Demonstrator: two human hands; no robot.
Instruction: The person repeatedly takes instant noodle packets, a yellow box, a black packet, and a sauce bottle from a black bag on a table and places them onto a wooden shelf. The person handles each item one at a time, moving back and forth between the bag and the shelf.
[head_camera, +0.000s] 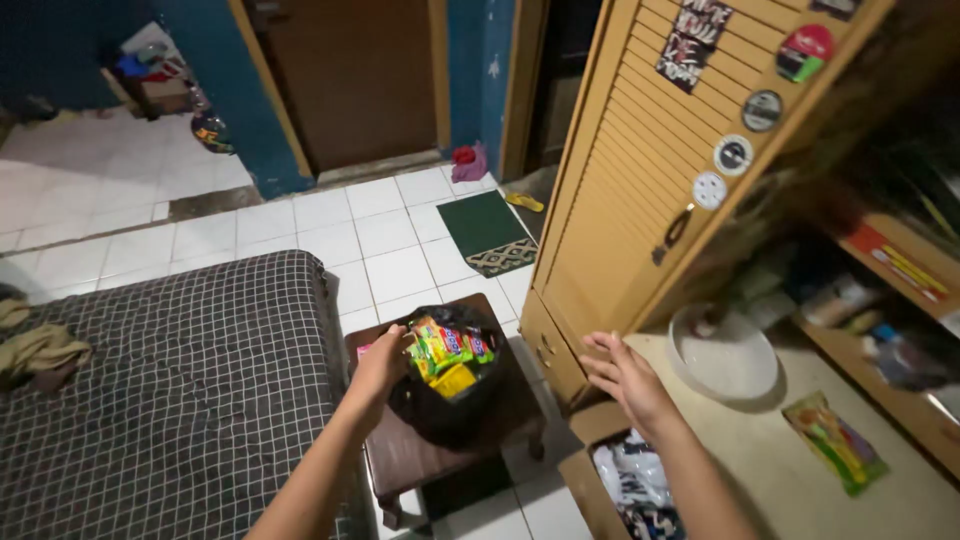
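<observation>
Snack packets (446, 350) fill a black plastic bag (445, 405) that sits on a small brown stool (400, 450) by the bed (170, 390). Left hand (380, 362) grips the bag's edge to hold it open. Right hand (625, 378) hangs open and empty by the wooden cupboard (640, 170).

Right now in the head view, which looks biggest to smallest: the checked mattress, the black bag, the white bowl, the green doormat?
1. Checked mattress
2. Black bag

White bowl and green doormat look alike; the doormat lies farther away, so I won't rank them.
</observation>
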